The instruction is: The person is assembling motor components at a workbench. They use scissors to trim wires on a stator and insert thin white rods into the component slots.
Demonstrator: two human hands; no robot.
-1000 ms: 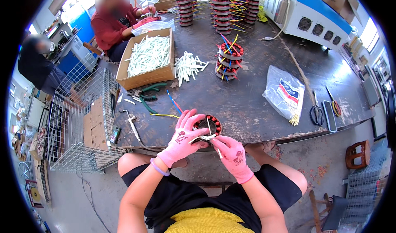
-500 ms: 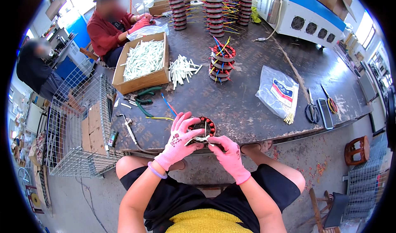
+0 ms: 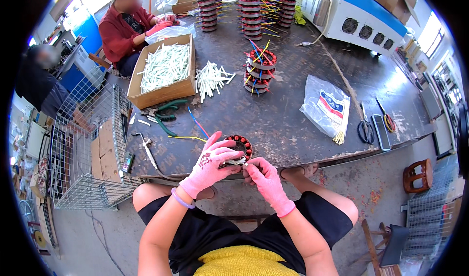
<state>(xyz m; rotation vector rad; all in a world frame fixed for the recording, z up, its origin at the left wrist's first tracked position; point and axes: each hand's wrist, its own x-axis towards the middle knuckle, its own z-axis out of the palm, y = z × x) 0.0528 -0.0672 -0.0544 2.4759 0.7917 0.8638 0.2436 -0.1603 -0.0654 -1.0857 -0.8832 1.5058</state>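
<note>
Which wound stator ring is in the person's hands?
The single red-coiled stator ring at the table's near edge, under the left hand; the others sit stacked farther back.

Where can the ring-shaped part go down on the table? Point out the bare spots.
Bare tabletop lies between the stator ring and the plastic bag, and beyond the bag toward the white machine. It is crowded left of the ring, around the pliers, cardboard box and loose white sleeves; stacked stators fill the centre.

Pink gloves, purple wristband, black shorts
</note>
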